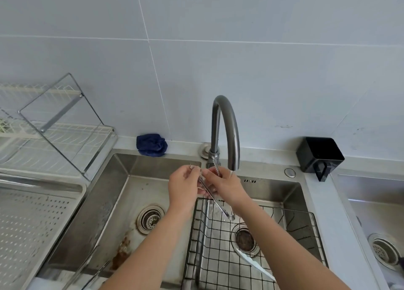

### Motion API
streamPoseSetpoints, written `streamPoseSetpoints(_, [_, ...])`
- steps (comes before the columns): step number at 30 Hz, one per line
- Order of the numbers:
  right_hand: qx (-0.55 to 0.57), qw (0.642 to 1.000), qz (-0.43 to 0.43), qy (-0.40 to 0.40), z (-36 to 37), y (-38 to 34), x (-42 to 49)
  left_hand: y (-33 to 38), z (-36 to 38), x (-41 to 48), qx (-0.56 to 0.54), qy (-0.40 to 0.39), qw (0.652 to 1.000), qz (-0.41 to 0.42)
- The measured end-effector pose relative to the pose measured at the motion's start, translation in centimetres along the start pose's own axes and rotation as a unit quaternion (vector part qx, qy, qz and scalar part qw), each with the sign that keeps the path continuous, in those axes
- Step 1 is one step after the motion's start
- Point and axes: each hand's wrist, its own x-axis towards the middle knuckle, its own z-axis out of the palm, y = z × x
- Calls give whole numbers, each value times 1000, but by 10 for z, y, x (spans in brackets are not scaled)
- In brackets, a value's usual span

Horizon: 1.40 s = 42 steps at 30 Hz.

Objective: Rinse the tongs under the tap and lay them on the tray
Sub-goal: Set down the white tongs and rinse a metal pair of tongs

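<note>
While both hands hold tongs [215,199] | tap [225,132] above | wire rack [251,257] below

A crumpled dark blue cloth [151,145] sits on the grey worktop [325,193]; a black plastic box [319,155] stands at right.

A home kitchen: a stainless steel sink [122,180] with a curved tap [225,125] is set into a pale counter [323,202] against a grey tiled wall [196,49], with a white wire dish rack [54,141], a perforated tray [28,224] and a blue cloth [151,145] alongside.
</note>
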Motion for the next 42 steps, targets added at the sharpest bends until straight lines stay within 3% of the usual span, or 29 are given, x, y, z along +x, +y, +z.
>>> streamPoseSetpoints(6, [-48, 987, 48, -147, -15, 15, -12, 2, 1, 5, -69, 57, 996, -8])
streamPoseSetpoints(11, [52, 992, 52, -100, -27, 18, -16, -9, 9, -9, -106, -57, 992, -37])
streamPoseSetpoints(14, [100, 990, 32, -89, -26, 15, -12, -31, 1, -18, -35, -73, 996, -39])
streamPoseSetpoints(16, [93, 993, 17, -69, -24, 16, -10, -56, -8, -23, 106, -78, 991, -9])
streamPoseSetpoints(18, [82, 996, -4, -40, -21, 17, -9, -83, -19, -31, 319, -111, 938, 79])
streamPoseSetpoints(20, [86, 996, -23, -19, -16, 17, -10, -112, -27, -41, 453, -150, 864, 159])
streamPoseSetpoints(22, [70, 997, -33, -4, -11, 20, -13, -138, -30, -51, 516, -186, 817, 176])
streamPoseSetpoints(27, [29, 999, 10, 32, -21, 37, -38, -169, -33, -65, 589, -221, 754, 186])
streamPoseSetpoints(30, [2, 997, 45, 61, -38, 54, -61, -171, -36, -66, 613, -221, 730, 205])
streamPoseSetpoints(33, [-65, 987, 111, 95, -59, 83, -88, -171, -36, -67, 614, -203, 728, 228])
streamPoseSetpoints(37, [-248, 944, 190, 105, -83, 126, -115, -169, -35, -68, 605, -198, 737, 229])
streamPoseSetpoints(42, [-364, 899, 214, 116, -88, 155, -127, -172, -36, -69, 608, -189, 735, 232])
